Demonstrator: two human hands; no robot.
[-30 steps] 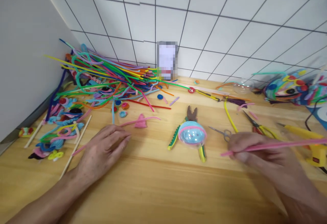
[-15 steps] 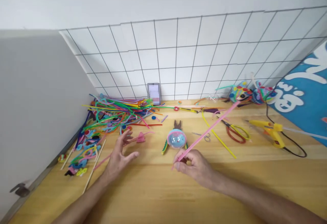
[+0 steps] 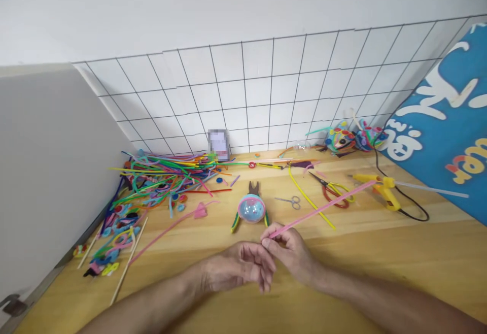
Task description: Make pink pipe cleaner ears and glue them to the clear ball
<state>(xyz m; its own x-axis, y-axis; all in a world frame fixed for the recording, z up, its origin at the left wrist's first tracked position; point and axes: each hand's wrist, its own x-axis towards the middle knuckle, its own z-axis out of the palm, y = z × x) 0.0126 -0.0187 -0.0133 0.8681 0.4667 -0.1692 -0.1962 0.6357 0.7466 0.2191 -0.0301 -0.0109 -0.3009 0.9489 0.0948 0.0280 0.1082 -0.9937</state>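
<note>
My right hand pinches the end of a pink pipe cleaner, which slants up to the right across the table. Close by on the left is my left hand, its fingers loosely bent and apart, with nothing visible in them. Just beyond the hands, a clear ball half with a pink and blue rim rests over pliers with green and yellow handles. Another pink pipe cleaner with a pink bow-like shape lies further left.
Many coloured pipe cleaners are heaped at the back left. Small scissors, larger scissors and a yellow glue gun with a black cord lie to the right. Two decorated balls and a phone stand at the wall.
My left hand has come right and nearer, from beside the pink bow shape to my right hand. The pink pipe cleaner has tilted lower to the right. The view has shifted slightly.
</note>
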